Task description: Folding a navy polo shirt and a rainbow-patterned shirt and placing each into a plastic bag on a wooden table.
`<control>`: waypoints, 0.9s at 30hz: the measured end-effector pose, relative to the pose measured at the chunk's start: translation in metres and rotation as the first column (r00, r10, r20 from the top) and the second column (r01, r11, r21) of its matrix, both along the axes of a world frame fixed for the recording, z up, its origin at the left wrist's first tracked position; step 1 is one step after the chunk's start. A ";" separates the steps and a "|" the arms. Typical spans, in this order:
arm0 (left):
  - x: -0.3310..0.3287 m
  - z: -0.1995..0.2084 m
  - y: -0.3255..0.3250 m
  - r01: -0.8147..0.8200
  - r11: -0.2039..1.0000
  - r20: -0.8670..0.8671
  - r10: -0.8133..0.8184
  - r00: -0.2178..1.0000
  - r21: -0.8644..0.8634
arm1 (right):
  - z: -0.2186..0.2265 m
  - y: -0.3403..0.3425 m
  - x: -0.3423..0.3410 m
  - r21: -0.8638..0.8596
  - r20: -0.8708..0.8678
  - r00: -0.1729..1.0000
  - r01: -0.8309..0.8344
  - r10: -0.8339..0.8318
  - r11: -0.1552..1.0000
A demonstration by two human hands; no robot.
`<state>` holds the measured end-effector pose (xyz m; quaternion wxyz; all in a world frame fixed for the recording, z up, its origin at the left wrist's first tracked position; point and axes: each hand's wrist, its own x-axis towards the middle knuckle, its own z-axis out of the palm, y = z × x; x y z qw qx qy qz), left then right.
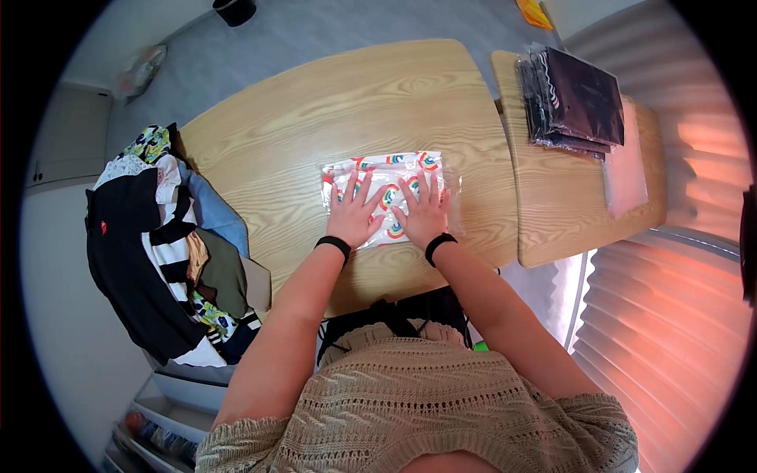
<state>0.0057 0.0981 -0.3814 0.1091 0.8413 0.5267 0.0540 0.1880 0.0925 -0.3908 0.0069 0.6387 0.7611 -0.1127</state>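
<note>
A folded white garment with rainbow prints lies flat inside a clear plastic bag [389, 195] on the wooden table [355, 94]. My left hand [355, 213] rests on the bag's left half, palm down with fingers spread. On the right half lies my right hand [423, 211], also flat with its fingers apart. Both hands press on the plastic and grip nothing. A strip of bare clear plastic sticks out past the garment on the right side. Each wrist wears a black band.
Heaped clothes [150, 236] hang at the table's left edge. On a second table [552, 213] at the right sit stacked dark garments in clear bags [579, 102] and a pile of clear plastic bags [625, 177]. A black bin [234, 9] stands on the floor beyond.
</note>
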 end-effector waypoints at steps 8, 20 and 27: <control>-0.027 0.007 -0.003 0.018 0.994 0.080 -0.010 0.997 -0.106 | 0.017 0.009 0.000 -0.130 -0.117 0.988 -0.115 0.100 0.985; -0.081 0.019 -0.082 0.194 0.980 0.132 -0.199 0.971 0.052 | 0.042 -0.049 0.102 0.063 -0.327 0.806 -0.503 0.494 0.862; -0.078 0.000 -0.077 0.157 0.987 0.075 -0.159 0.984 0.026 | -0.005 -0.047 0.120 0.121 -0.314 0.818 -0.469 0.482 0.875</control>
